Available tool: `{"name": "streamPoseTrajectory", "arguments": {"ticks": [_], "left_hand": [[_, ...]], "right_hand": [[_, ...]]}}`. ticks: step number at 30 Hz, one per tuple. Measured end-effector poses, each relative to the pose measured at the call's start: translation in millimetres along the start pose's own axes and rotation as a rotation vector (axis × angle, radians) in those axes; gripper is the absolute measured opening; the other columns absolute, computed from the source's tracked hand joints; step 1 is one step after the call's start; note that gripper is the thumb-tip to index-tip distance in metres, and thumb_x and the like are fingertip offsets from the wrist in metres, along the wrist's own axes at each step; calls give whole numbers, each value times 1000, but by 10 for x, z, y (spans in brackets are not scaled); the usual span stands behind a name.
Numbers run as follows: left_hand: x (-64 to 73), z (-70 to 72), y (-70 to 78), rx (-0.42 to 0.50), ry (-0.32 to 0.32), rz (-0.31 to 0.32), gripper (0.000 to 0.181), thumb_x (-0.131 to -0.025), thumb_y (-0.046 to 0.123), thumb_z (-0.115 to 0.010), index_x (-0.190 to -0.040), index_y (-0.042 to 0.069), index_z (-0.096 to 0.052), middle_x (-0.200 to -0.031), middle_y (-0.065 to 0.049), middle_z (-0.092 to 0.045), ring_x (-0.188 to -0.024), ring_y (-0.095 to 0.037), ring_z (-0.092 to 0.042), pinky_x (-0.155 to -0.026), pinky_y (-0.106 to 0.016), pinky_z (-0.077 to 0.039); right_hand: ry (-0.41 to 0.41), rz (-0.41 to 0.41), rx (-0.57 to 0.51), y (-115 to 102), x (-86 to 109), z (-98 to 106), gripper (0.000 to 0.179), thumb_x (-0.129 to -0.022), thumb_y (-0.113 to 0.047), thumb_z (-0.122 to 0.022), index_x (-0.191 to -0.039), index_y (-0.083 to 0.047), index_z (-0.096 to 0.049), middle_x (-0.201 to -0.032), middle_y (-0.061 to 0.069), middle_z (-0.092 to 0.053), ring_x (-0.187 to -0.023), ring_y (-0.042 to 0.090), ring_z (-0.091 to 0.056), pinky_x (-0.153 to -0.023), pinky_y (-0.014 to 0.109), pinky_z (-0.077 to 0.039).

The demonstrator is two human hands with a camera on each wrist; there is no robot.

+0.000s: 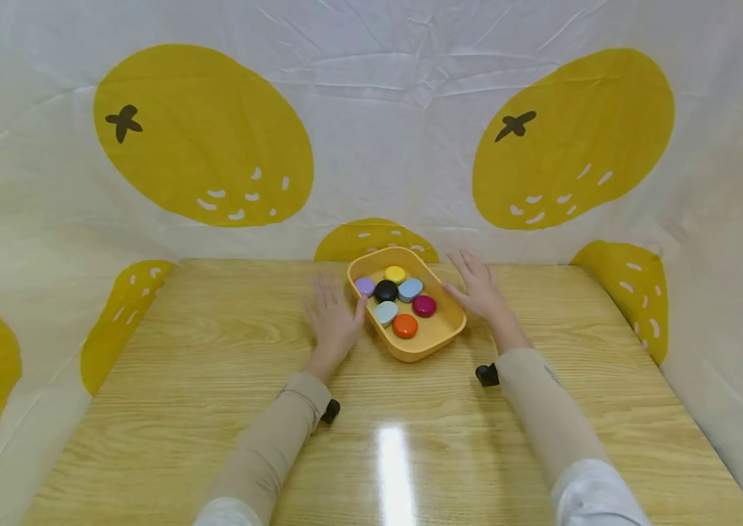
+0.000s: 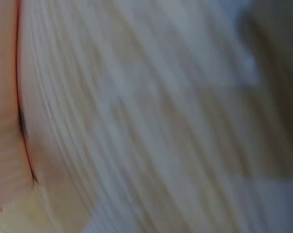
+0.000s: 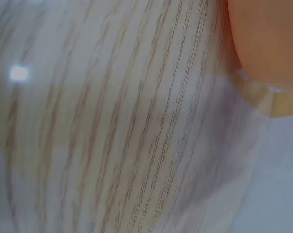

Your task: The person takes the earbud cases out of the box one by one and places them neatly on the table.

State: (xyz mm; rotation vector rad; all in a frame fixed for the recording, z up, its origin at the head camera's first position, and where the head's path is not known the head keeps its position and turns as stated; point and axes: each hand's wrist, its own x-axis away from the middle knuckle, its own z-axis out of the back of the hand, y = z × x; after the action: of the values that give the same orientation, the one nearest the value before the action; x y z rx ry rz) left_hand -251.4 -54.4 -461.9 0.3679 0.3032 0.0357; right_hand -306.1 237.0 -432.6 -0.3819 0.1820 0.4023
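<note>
A yellow-orange rounded rectangular tray (image 1: 430, 351) sits at the back of the table, turned at an angle. Smooth rounded pieces lie in it: a yellow one (image 1: 394, 275), a purple one (image 1: 364, 286), a black one (image 1: 386, 291), a blue one (image 1: 410, 290), a magenta one (image 1: 424, 305), a pale blue one (image 1: 386, 313) and an orange one (image 1: 405, 326). On its left is my left hand (image 1: 334, 315), fingers spread and thumb at the rim. Along the right side, my right hand (image 1: 481, 291) has its fingers extended, thumb close to the rim; contact is unclear.
The wooden table (image 1: 213, 365) shows light grain and a bright reflection toward its front. A white cloth (image 1: 391, 161) with large yellow fruit prints hangs behind and beside it. Small black devices (image 1: 487, 375) stick out at both wrists. The wrist views show mostly blurred table.
</note>
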Motion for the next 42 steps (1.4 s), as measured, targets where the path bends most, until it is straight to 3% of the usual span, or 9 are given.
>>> {"name": "streamPoseTrajectory", "arguments": {"ticks": [4,12,17,26,37,42], "left_hand": [[41,-75,146,-15,-32,8,81,-91,56,-33,-147,6,-5,-152,-15,8,-139,-31,6,-107,-59,-5],[116,-157,367,14,-107,55,82,-90,54,-36,-147,4,-4,-151,-16,10,-138,-31,12,-107,-58,-3],[132,-158,426,30,-143,117,83,-90,49,-40,-147,5,1,-152,-15,11,-139,-32,8,-108,-56,-1],[135,-124,454,13,-204,147,80,-88,37,-44,-147,4,-1,-152,-19,6,-139,-33,5,-108,-57,-2],[111,-23,335,-51,-327,127,76,-91,39,-39,-147,7,1,-152,-18,2,-139,-33,3,-108,-57,1],[128,61,271,-65,-380,94,74,-92,37,-37,-147,10,3,-153,-14,3,-139,-31,6,-108,-56,2]], "right_hand": [[-49,1,4,6,-58,-58,69,-90,-41,-50,-147,-17,-19,-150,18,-14,-136,37,-11,-106,59,0],[-193,-13,53,22,-129,-110,73,-90,-44,-50,-148,-15,-16,-151,18,-11,-137,36,-8,-105,60,1],[-250,-2,77,3,-144,-91,72,-90,-41,-50,-148,-17,-13,-150,19,-12,-137,38,-7,-105,61,1],[-374,9,149,-38,-121,-95,63,-96,-33,-38,-149,-21,-6,-152,15,-7,-137,37,-8,-105,61,4],[-326,-59,184,-193,92,-163,61,-97,-30,-35,-149,-21,-3,-153,14,-7,-137,37,-8,-105,60,4],[-313,-150,184,-366,250,-165,60,-97,-30,-34,-149,-20,-5,-153,15,-6,-138,37,-4,-104,61,6]]}}
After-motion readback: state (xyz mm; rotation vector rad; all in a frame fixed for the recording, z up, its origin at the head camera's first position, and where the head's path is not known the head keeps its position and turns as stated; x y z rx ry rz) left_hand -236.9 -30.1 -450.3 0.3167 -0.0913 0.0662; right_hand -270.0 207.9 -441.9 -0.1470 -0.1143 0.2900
